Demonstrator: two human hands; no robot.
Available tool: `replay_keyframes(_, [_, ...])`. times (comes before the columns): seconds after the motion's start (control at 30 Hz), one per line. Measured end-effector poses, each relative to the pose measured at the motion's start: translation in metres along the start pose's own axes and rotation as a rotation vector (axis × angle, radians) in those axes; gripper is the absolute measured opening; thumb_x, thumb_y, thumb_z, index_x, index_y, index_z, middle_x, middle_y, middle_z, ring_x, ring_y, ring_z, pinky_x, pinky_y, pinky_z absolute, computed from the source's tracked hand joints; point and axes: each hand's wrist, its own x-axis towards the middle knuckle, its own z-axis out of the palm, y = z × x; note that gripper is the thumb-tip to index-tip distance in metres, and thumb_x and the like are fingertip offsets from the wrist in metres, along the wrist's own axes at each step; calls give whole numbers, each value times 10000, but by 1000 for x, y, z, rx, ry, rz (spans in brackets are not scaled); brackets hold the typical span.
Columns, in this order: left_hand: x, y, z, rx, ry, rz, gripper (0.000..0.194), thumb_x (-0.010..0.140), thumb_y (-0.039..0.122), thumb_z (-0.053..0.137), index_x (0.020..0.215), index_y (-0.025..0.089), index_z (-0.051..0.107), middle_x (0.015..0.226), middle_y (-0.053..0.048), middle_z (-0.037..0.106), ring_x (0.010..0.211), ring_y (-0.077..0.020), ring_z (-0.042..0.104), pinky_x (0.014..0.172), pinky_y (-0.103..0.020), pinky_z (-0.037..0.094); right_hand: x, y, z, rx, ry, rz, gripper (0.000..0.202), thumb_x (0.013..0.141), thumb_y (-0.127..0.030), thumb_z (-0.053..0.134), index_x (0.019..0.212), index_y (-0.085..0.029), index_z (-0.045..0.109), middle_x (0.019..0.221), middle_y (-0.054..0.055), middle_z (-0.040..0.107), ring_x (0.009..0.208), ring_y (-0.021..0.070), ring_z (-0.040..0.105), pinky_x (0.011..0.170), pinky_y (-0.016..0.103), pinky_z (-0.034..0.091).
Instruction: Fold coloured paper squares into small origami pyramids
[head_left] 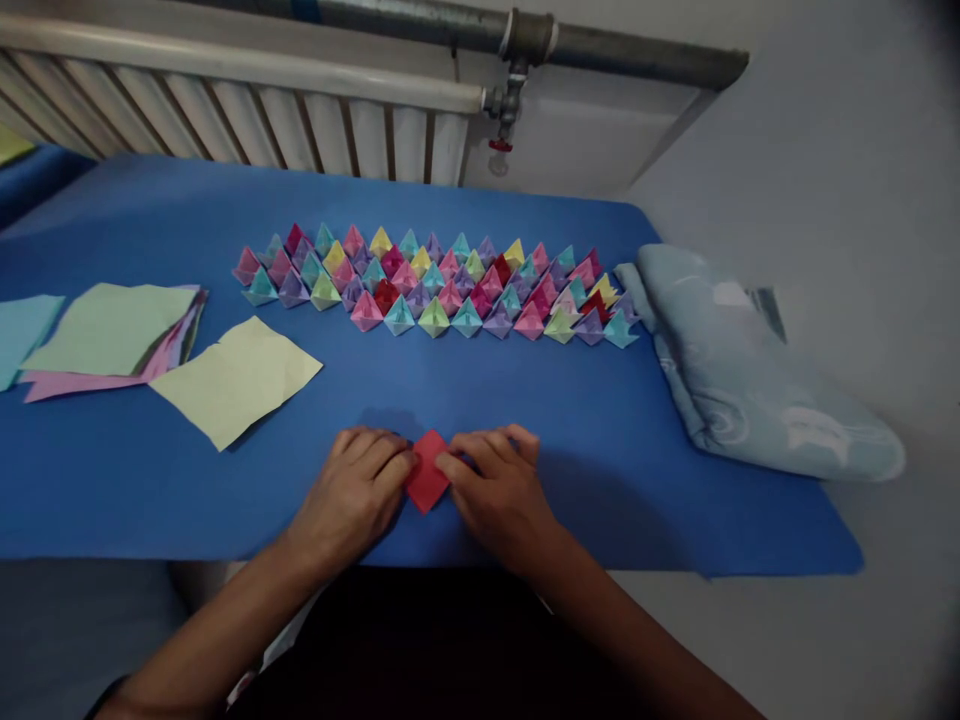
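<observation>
A small red folded paper [429, 474] lies on the blue table in front of me, turned so that it looks like a diamond. My left hand [358, 490] grips its left corner, the fingers closed together. On the other side my right hand [501, 490] pinches the right edge with thumb and fingers. Beyond the hands stand rows of folded paper boats [465, 290] in pink, teal, purple, yellow, green and red. To the left lies a loose yellow paper sheet [240, 380], slightly creased.
A stack of coloured paper [109, 330] sits further left, beside a light blue sheet [26, 330]. At the right rests a folded grey-blue blanket [750, 370]. A radiator [247, 110] and a pipe [630, 52] run behind the blue table [525, 400].
</observation>
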Motion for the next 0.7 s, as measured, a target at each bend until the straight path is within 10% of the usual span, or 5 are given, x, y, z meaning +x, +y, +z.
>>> replay_keyframes(0.2, [-10, 6, -10, -63, -55, -36, 210, 892, 180, 544, 1091, 138, 594, 1091, -123, 678, 1014, -262, 594, 905, -450, 410, -9, -4, -11, 112, -116, 26, 189, 914, -170, 489, 1044, -235, 609, 1054, 32, 692, 955, 200, 563, 938, 413, 255])
replay_keyframes(0.7, [-12, 2, -3, -145, 2, -201, 170, 942, 258, 495, 942, 188, 649, 996, -57, 697, 956, -229, 613, 841, -401, 417, -12, -3, 0, 284, 59, 265, 111, 915, -213, 557, 869, -194, 656, 1005, 61, 684, 961, 195, 615, 865, 374, 368])
